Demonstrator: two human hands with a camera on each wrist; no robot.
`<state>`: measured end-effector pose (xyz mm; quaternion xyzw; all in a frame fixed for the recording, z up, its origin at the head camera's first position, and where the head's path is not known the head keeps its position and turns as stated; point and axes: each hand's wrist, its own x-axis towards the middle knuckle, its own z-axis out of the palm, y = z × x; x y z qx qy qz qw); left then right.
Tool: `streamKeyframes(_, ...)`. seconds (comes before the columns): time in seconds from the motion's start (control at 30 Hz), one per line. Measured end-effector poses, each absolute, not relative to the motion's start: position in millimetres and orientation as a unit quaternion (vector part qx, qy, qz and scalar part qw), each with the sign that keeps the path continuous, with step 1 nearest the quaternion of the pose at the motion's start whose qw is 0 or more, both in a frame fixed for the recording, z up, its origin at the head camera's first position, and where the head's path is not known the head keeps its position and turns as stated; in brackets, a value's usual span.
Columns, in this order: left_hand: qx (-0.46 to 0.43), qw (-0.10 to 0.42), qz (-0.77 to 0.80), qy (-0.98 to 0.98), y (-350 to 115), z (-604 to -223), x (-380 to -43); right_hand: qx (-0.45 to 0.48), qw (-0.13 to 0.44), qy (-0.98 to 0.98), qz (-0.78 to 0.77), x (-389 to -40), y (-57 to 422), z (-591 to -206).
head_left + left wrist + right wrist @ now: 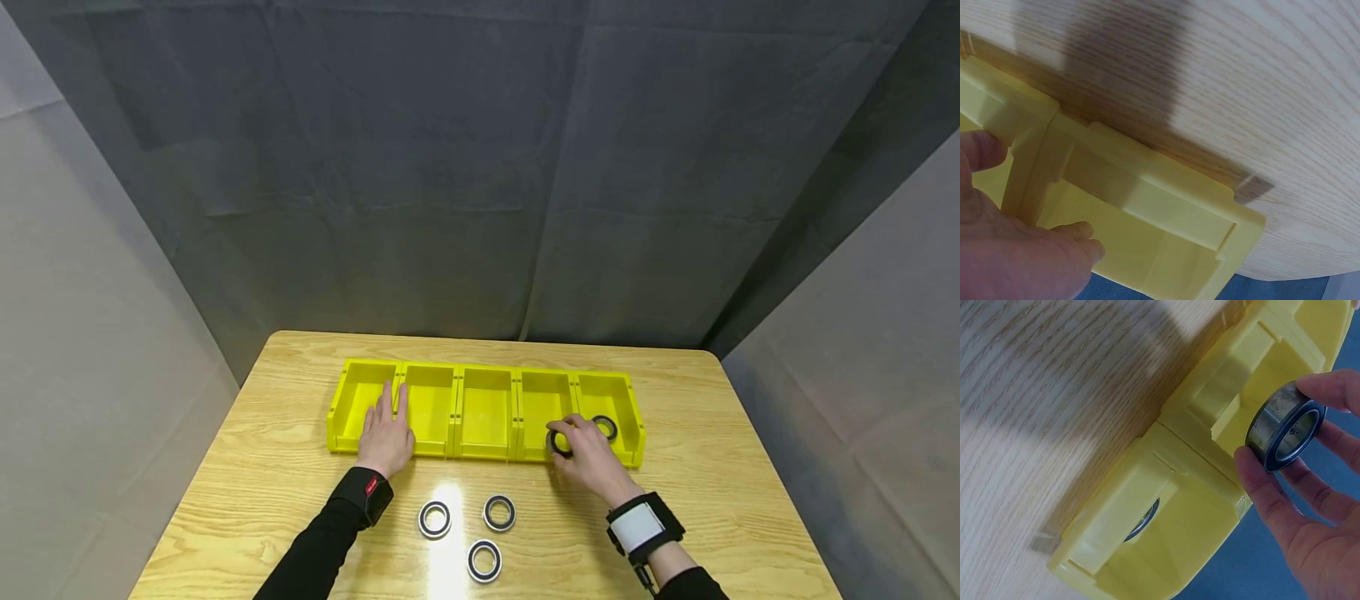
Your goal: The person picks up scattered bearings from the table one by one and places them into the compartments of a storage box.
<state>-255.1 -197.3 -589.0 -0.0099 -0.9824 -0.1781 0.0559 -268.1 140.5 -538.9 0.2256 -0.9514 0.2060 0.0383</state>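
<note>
My right hand [594, 463] pinches a ball bearing [1285, 428] between thumb and fingers, over the front of the fourth compartment from the left in a yellow bin row [486, 452]. Another bearing [606, 427] lies in the rightmost compartment; in the right wrist view only part of that bearing [1143, 521] shows behind the front wall. My left hand [387, 440] lies over the divider between the two leftmost compartments, its fingers extended and holding nothing. In the left wrist view the thumb and fingertips of the left hand [1016, 250] overlap the yellow bins.
Three more bearings lie on the wooden table [247, 500] in front of the bins: a left one [434, 520], a right one [499, 512] and a nearer one [484, 561]. Grey cloth [420, 208] hangs behind the table, with lighter panels at both sides.
</note>
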Motion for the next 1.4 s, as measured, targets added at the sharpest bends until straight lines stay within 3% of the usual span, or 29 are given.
streamKeyframes(1.4,-0.004,0.047,-0.189,-0.981,-197.7,-590.1,-255.6,0.213,0.029,-0.958,0.192,-291.6,132.8,-536.6)
